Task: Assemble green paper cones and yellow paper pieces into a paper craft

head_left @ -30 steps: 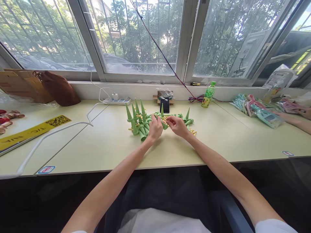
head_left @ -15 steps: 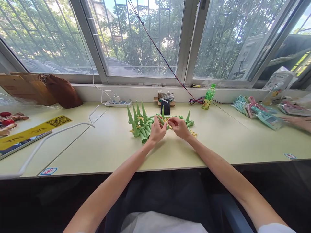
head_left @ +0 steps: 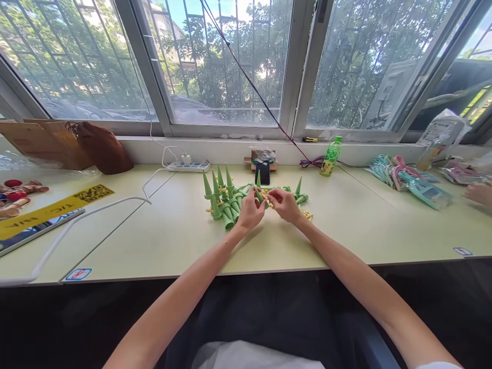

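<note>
My left hand (head_left: pixel 250 213) is closed around a green plastic cone (head_left: pixel 258 194), its pointed tip leaning up and to the left. Close on its right, my right hand (head_left: pixel 285 206) pinches at the cone's lower end. What sits between those fingertips is too small to make out, though yellow shows beside them. Several green cones (head_left: pixel 228 209) stand or lie just left of my hands, with small yellow pieces among them. Behind my right hand another green cone (head_left: pixel 299 185) stands upright. Loose yellow pieces (head_left: pixel 308 215) lie by my right wrist.
A black phone (head_left: pixel 262 173) leans on a small box at the back. A green bottle (head_left: pixel 331 157) stands right of it, a power strip (head_left: pixel 189 166) left. Bagged pastel items (head_left: pixel 411 179) and another person's hand (head_left: pixel 479 193) are far right. A white cable (head_left: pixel 92 204) crosses the left side.
My hands stay together at the green cone, with only slight finger movement. The other person's hand at the far right has drawn back toward the edge of view.
</note>
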Tool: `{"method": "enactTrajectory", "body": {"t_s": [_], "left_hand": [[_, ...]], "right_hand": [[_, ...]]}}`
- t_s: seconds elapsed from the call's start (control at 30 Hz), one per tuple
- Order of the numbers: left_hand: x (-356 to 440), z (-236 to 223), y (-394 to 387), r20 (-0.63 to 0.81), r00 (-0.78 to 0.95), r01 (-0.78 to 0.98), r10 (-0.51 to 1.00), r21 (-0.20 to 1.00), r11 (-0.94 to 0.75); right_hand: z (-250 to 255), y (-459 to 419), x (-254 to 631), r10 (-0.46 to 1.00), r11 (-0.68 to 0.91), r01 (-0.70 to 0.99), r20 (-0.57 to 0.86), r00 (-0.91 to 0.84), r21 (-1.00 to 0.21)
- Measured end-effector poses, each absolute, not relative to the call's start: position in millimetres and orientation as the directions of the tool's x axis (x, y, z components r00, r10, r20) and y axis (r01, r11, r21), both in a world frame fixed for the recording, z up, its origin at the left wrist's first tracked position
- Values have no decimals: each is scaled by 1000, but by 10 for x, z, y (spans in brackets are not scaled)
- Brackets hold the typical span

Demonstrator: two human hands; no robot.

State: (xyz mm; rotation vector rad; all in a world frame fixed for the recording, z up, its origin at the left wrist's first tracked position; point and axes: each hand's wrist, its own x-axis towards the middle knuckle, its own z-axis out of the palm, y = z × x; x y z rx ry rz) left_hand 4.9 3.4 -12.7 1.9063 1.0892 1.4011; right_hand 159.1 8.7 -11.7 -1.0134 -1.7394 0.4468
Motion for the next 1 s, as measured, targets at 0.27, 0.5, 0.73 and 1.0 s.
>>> {"method": "enactTrajectory", "body": {"t_s": [0.27,0.5,0.73,1.0], "left_hand": [[43,-141,29,537,150,317,830,769,-555],[43,-129,14,542,155,333,826,759,-560],[23,-159,35,561,181,378,808,719,-584],[11,-201,18,623,247,454,742,602,-657]], "right_hand": [[-154,116,1594,807,570,408,579,-115,-713],[-134,101,1597,814,564,422,565,-139,-709],[-146,117,1595,817,559,438,558,-146,-704],[-164,135,1585,865,494,390,483,-132,-777]]}}
